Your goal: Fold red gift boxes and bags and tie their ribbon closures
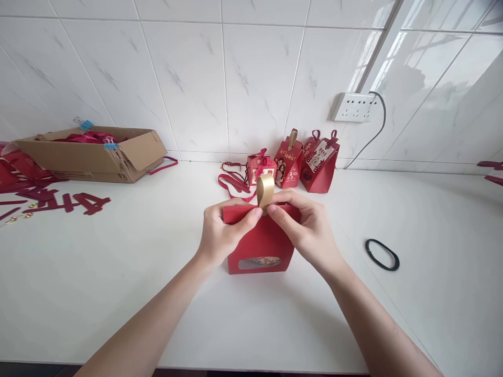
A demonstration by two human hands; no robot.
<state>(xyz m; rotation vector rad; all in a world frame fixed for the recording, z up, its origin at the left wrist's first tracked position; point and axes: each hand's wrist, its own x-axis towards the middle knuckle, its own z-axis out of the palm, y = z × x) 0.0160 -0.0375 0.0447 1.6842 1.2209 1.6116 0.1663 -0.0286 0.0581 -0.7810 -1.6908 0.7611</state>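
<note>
A red gift box [259, 240] stands upright on the white table in front of me. Low on its near face is an oval window, with something patterned showing behind it. From the middle of its top edge rises a loop of gold ribbon [265, 189]. My left hand [226, 228] pinches the top edge just left of the loop, thumb in front and fingers behind. On the other side, my right hand [304, 225] grips the same edge, its thumb tip at the ribbon's base. The fingers behind the box are mostly hidden.
Finished-looking red gift boxes [288, 159] stand by the tiled wall, with red ribbon [236, 183] beside them. An open cardboard box [98, 159] of red ribbons sits left, near red strips [84, 201]. A black hair band [382, 255] lies right. A power socket [356, 107] is on the wall.
</note>
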